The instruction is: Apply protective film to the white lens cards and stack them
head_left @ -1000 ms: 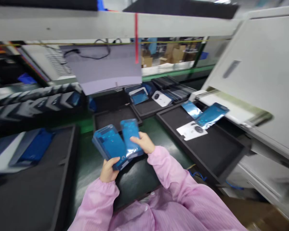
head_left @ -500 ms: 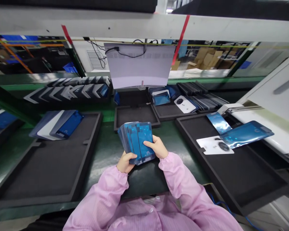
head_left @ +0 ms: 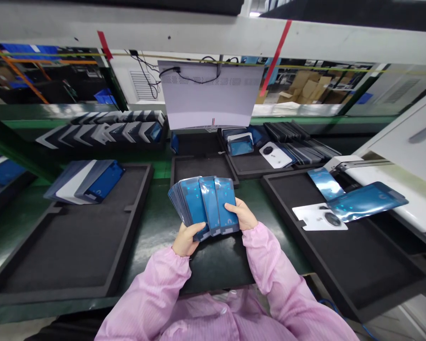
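Observation:
A fanned stack of phone back covers (head_left: 192,196), their faces coated in glossy blue film, is held up in front of me over the green bench. My left hand (head_left: 188,238) grips the thick part of the stack at its lower left, thumb across the front. The fingers of my right hand (head_left: 242,214) close on the right edge of the outermost cover (head_left: 226,203), thumb on its blue face. Between the two, another blue cover (head_left: 210,203) stands partly spread from the stack. The fingers behind the covers are hidden.
A black foam tray (head_left: 67,255) on the left holds leaning covers (head_left: 88,182). The right tray (head_left: 369,265) has a white cover with a camera ring (head_left: 319,217) and blue sheets (head_left: 367,201). More trays and covers line the back, below a monitor's rear (head_left: 211,94).
My right hand has moved right with the outermost cover, widening the fan. Another cover now shows spread out between it and the thick stack. My left hand keeps its grip.

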Motion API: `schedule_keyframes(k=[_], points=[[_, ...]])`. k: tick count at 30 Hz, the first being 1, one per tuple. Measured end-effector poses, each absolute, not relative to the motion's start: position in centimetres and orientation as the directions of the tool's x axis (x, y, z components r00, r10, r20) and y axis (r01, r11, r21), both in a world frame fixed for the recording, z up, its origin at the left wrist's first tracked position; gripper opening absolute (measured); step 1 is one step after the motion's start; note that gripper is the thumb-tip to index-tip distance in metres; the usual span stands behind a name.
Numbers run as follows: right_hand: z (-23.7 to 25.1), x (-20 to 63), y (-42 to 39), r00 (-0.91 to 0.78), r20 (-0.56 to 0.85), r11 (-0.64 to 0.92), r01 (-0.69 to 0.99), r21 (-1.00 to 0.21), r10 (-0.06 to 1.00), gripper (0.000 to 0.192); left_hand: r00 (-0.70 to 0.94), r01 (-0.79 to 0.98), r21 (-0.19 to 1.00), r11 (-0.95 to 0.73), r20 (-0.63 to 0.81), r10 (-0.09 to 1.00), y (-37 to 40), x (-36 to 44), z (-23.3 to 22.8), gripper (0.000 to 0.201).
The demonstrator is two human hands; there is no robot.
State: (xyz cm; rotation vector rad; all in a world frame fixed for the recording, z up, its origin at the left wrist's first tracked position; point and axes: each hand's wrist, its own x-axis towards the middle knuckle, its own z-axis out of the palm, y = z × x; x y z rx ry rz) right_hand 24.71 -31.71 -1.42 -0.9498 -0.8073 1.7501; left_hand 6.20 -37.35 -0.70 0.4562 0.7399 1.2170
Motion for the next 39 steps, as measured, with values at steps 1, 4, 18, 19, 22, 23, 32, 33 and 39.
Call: schedule_keyframes(k=[1, 4, 18, 19, 22, 23, 32, 33, 39], points=[[-1.5, 24.8, -31.6, -0.258, -0.247, -0.341, -0.441, -0.830, 0.934, 0.035, 0.167, -0.672, 0.677, 0.300, -0.256, 0.952, -37.3, 6.2, -0.7, 0.058], [-1.7, 25.0, -31.5, -0.292, -0.243, -0.364, -0.499, -0.787, 0.925, 0.037, 0.167, -0.664, 0.690, 0.290, -0.241, 0.956, -37.4, 6.1, -0.5, 0.059], [-1.2, 24.8, -31.8, -0.260, -0.169, -0.289, -0.547, -0.786, 0.951, 0.037, 0.258, -0.633, 0.699, 0.333, -0.215, 0.942, -37.4, 5.8, -0.2, 0.060], [-1.3, 24.8, -31.9, -0.259, -0.169, -0.288, -0.544, -0.788, 0.951, 0.037, 0.259, -0.633, 0.698, 0.334, -0.216, 0.941, -37.4, 5.7, -0.2, 0.060], [-1.4, 24.6, -31.9, -0.253, -0.171, -0.287, -0.544, -0.789, 0.952, 0.038, 0.261, -0.637, 0.696, 0.332, -0.211, 0.942, -37.5, 5.7, -0.5, 0.059], [-1.5, 24.6, -31.9, -0.251, -0.172, -0.286, -0.544, -0.789, 0.953, 0.039, 0.259, -0.636, 0.697, 0.332, -0.212, 0.942, -37.5, 5.7, -0.6, 0.058], [-1.8, 23.3, -32.4, -0.284, -0.150, -0.222, -0.240, -0.945, 0.947, 0.039, 0.220, -0.591, 0.753, 0.289, -0.194, 0.956, -37.5, 6.6, -1.2, 0.061], [-1.8, 23.2, -32.5, -0.303, -0.157, -0.234, -0.236, -0.943, 0.940, 0.038, 0.223, -0.587, 0.754, 0.294, -0.198, 0.954, -37.5, 6.6, -1.2, 0.062], [-1.4, 23.5, -32.4, -0.289, -0.170, -0.256, -0.292, -0.921, 0.942, 0.035, 0.203, -0.614, 0.732, 0.296, -0.216, 0.955, -37.6, 6.5, -0.8, 0.065]])
